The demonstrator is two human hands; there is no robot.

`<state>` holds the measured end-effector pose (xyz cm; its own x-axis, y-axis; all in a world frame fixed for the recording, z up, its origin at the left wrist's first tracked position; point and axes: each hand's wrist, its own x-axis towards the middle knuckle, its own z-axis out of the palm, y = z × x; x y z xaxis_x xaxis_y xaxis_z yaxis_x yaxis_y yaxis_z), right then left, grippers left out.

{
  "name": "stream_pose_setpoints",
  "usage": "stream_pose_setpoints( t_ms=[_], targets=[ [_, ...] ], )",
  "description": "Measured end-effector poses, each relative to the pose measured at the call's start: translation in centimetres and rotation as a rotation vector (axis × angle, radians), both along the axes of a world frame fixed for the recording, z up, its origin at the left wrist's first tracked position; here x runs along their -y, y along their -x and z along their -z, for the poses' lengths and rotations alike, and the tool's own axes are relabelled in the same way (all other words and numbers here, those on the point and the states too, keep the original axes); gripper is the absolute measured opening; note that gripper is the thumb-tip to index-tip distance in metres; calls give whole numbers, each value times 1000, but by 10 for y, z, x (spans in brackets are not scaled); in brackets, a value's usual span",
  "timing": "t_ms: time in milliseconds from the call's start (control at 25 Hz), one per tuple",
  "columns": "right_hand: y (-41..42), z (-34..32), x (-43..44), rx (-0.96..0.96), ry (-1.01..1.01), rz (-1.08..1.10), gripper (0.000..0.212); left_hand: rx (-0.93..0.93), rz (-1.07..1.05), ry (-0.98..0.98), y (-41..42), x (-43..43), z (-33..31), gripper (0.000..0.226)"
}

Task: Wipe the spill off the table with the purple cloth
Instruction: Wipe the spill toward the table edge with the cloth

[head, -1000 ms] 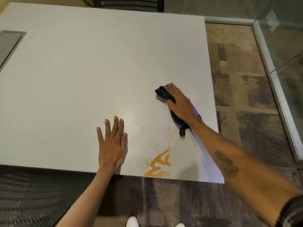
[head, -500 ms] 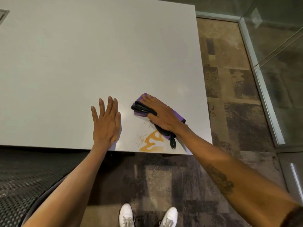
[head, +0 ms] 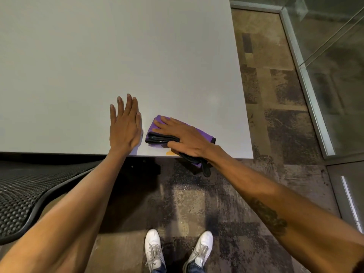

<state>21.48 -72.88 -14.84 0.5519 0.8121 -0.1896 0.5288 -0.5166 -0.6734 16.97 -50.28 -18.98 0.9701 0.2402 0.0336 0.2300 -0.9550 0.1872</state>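
Observation:
The purple cloth (head: 154, 127), folded with a black edge, lies at the near edge of the white table (head: 118, 56). My right hand (head: 183, 137) presses flat on top of it, and part of the cloth hangs over the table edge. A small patch of the orange spill (head: 171, 153) shows just in front of the cloth at the edge; the cloth and hand cover the other parts of the spill. My left hand (head: 125, 126) rests flat on the table just left of the cloth, fingers together, holding nothing.
A black mesh chair (head: 25, 192) stands at the lower left, under the table edge. Patterned carpet (head: 271, 95) runs along the table's right side, bounded by a glass wall with a metal frame (head: 307, 85). My white shoes (head: 153, 247) are below.
My right hand has dragged the cloth toward me over the orange spill to the table's near edge, covering most of it. The left hand has stayed flat; the camera has tilted down.

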Motion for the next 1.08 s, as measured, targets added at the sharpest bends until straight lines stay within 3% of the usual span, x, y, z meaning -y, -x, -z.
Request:
stream_pose_setpoints(
  t_ms=[240, 440, 640, 880, 1080],
  targets=[
    [12, 1, 34, 51, -87, -157, 46, -25, 15, 16, 0, -3, 0, 54],
    [-3, -1, 70, -17, -108, -116, 41, -58, -5, 0, -1, 1, -5, 54],
    [-23, -7, 45, -98, -81, 68, 59, -76, -33, -21, -4, 5, -9, 54],
    [-22, -5, -6, -105, 33, -88, 60, -46, -19, 42, -7, 2, -6, 53],
    [6, 1, -10, -82, -9, -195, 49, -41, -5, 42, -5, 1, -8, 53]
  ],
)
